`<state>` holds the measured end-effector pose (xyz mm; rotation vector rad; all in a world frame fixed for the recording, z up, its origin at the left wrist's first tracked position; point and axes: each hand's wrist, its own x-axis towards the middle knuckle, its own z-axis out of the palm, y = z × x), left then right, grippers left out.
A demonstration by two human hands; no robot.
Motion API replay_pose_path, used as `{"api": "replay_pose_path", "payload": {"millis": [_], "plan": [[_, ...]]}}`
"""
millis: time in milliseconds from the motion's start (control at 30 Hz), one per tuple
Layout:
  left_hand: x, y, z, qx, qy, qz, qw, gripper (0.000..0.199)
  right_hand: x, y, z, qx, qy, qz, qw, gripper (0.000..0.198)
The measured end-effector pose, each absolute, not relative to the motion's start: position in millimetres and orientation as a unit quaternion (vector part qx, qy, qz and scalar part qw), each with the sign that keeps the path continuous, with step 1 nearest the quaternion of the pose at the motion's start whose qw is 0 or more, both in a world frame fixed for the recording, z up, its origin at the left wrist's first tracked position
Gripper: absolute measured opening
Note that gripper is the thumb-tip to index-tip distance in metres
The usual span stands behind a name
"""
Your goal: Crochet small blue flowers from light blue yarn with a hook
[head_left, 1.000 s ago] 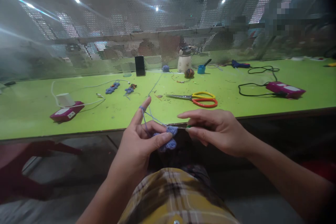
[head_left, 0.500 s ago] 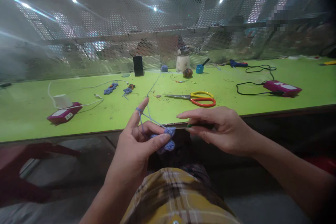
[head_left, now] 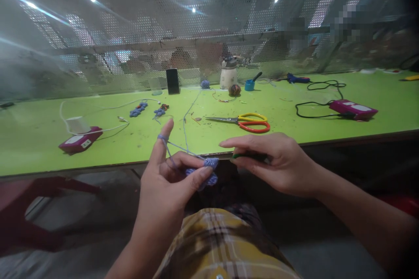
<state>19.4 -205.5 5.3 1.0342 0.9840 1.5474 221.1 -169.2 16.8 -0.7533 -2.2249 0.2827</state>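
Between the thumb and fingers of my left hand (head_left: 170,178) is pinched a small blue-purple crochet piece (head_left: 210,171). Its yarn (head_left: 185,133) loops round my raised left index finger and runs back over the table to a blue-purple yarn ball (head_left: 205,84). My right hand (head_left: 278,161) is closed on the green handle of a crochet hook (head_left: 250,156). The hook's thin shaft reaches left to the top edge of the crochet piece; its tip is hidden there. Scissors (head_left: 242,122) with yellow and orange handles lie just beyond my hands.
On the green table (head_left: 140,139) are crocheted pieces (head_left: 139,109), a phone (head_left: 173,81), a bottle (head_left: 228,74), a dark multicoloured ball (head_left: 234,90) and a blue pot (head_left: 249,85). Purple power boxes (head_left: 353,109) with cables sit at both sides. A perforated screen (head_left: 196,52) stands behind.
My left index finger has tilted left and down, and the yarn strand from the ball has shifted with it. The right hand with the crochet hook has hardly moved.
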Motion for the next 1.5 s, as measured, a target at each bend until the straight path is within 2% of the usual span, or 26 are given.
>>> {"api": "replay_pose_path", "payload": {"millis": [333,633,1100,1200,1300,1400,1500], "plan": [[15.0,-201.7,9.0,0.394,0.376,0.596,0.591,0.105,230.0,-166.0,17.3,-0.277,-0.881,0.116,0.365,0.030],[3.5,-196.3,9.9,0.330,0.324,0.507,0.727,0.081,234.4,-163.3,21.9,-0.237,-0.901,0.120,0.344,0.031],[-1.8,-199.4,5.0,0.332,0.276,0.461,0.776,0.068,236.3,-161.3,17.4,-0.174,-0.900,0.150,0.370,0.030],[-0.9,-198.1,2.2,0.344,0.267,0.450,0.780,0.064,236.3,-159.2,17.6,-0.164,-0.891,0.209,0.368,0.028],[1.9,-196.9,-0.5,0.380,0.285,0.466,0.746,0.060,230.8,-159.9,10.7,-0.217,-0.828,0.366,0.366,0.024],[5.4,-197.4,-2.2,0.427,0.327,0.523,0.662,0.055,221.7,-164.5,-2.0,-0.266,-0.708,0.542,0.366,0.020],[8.3,-200.0,-1.2,0.469,0.378,0.555,0.573,0.067,214.6,-171.4,-10.7,-0.287,-0.638,0.611,0.371,0.019]]}}
